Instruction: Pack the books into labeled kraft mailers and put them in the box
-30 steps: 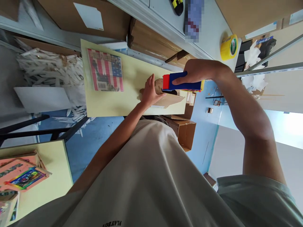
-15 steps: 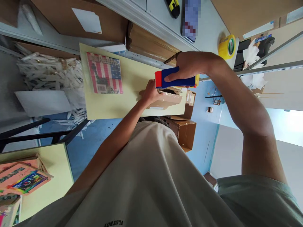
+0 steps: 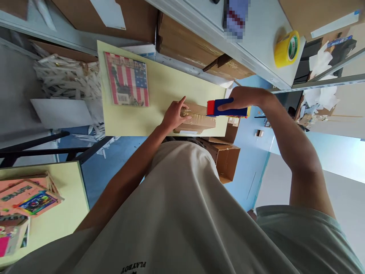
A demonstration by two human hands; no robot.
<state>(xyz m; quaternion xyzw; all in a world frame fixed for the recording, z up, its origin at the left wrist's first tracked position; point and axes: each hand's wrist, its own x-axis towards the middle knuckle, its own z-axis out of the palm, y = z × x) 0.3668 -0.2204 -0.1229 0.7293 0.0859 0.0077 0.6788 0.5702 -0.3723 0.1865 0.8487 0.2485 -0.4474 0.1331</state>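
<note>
A small brown cardboard box lies on the pale yellow tabletop, with clear tape along its top. My left hand grips the box's left end, thumb on the near side and one finger stretched upward. In my right hand is a blue tape dispenser with a red front end. That red end rests at the right part of the box top. A magazine with a flag cover lies farther left on the same table.
Above the table runs a grey shelf bearing a yellow tape roll and a phone-like item. An open carton stands on the floor to the right. Orange-covered books lie on another table at lower left.
My right hand has moved the tape dispenser rightward and down along the box. The box top, gaping before, is now closed with tape across it. My left hand's fingers have spread at the left end.
</note>
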